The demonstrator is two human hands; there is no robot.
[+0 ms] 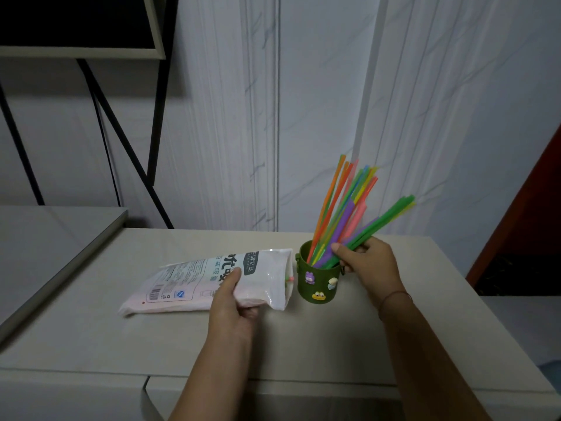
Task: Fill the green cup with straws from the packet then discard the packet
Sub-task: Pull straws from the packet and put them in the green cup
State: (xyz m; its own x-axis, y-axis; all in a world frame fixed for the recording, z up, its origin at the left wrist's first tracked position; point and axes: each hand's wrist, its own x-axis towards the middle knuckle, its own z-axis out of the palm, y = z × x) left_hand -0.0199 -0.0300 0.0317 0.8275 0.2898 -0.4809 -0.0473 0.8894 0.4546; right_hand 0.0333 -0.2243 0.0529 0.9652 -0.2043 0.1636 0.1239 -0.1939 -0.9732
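A dark green cup point(318, 284) with small cartoon stickers stands upright on the pale countertop point(303, 338). Several coloured straws point(340, 208) stick out of it, leaning right. My right hand point(367, 262) is closed on a small bunch of straws point(385, 217) whose lower ends are inside the cup's mouth. The white straw packet point(194, 284) lies on its side to the left of the cup, open end toward it, with straw tips showing at its mouth point(289, 280). My left hand point(233, 302) grips the packet near that open end.
A grey raised surface point(45, 238) borders the countertop on the left. A black metal frame point(127, 141) and a dark screen point(76, 22) stand behind it. A panelled white wall point(303, 117) runs along the back. The countertop ends at right point(473, 293).
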